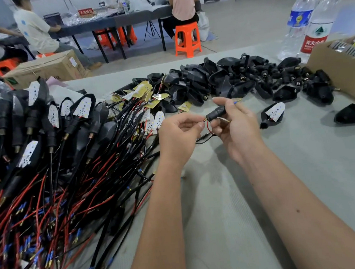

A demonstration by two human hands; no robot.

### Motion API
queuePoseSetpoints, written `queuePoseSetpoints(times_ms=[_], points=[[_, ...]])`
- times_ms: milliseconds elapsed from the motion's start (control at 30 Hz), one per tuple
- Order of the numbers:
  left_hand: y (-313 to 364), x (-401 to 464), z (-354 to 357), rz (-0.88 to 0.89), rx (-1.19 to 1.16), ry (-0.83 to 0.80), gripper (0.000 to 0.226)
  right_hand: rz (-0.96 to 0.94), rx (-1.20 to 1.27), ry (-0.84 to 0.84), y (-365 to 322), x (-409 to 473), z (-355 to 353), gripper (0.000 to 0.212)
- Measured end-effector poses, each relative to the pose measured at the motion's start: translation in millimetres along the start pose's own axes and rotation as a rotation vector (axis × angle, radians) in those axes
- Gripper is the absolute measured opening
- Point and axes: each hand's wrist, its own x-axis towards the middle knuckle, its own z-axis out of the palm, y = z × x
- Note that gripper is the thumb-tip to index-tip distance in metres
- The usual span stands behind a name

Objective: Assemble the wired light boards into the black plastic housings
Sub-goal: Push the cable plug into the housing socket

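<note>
In the head view, the right hand (234, 122) grips a black plastic housing with a brass-tipped stem (218, 113) above the grey table mat (278, 169), stem end toward the left hand (178, 132). The left hand pinches a thin red wire (208, 126) at the stem's mouth, likely to thread it through. Loose housings (231, 77) lie beyond it; wired boards (157, 119) lie left.

Black housings (227, 77), red and black wires (75, 182), white dotted boards (275, 111), an orange stool (187, 39).
</note>
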Motion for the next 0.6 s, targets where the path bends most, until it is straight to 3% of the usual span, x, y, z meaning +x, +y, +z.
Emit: queuePoseSetpoints(times_ms=[333,600], points=[[-3.3,-3.8,-7.2,-0.032,0.074,-0.035,0.029,0.001,-0.057,-0.047,2.0,-3.0,-0.3,0.03],[0.8,-5.7,0.4,-0.051,0.055,0.054,0.02,-0.009,-0.101,-0.024,-1.4,-1.1,-1.0,0.032]])
